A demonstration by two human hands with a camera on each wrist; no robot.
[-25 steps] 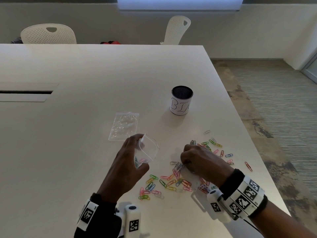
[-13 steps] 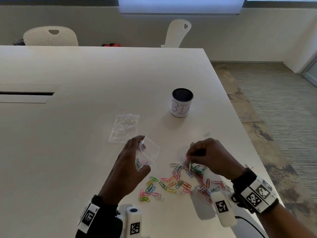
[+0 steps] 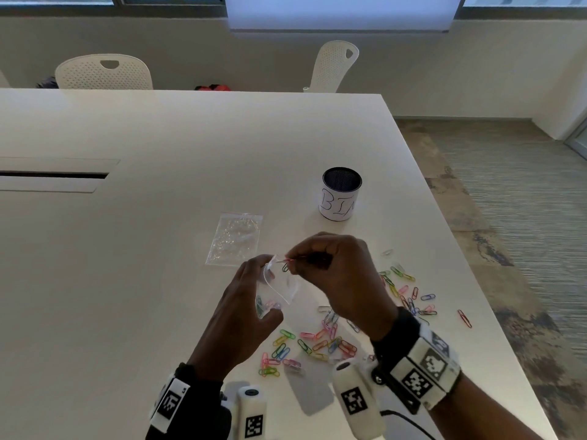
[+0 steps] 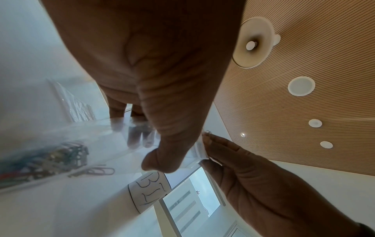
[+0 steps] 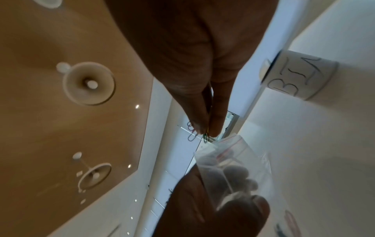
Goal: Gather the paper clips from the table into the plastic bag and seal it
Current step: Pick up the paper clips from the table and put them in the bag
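Right hand (image 3: pixel 333 274) risen, clips (image 3: pixel 287 264) at bag (image 3: pixel 279 289)

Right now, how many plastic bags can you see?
2. One open plastic bag, with some clips inside, is held by the left hand; a second bag lies flat on the table behind it. None seems hidden.

Wrist rigs, both arms, as I see them.
I note black cuffs under white bands (image 3: pixel 427 373) printed with black square markers; a white cylindrical camera pod (image 3: pixel 357 403) hangs from each wrist, a black cable trailing right.
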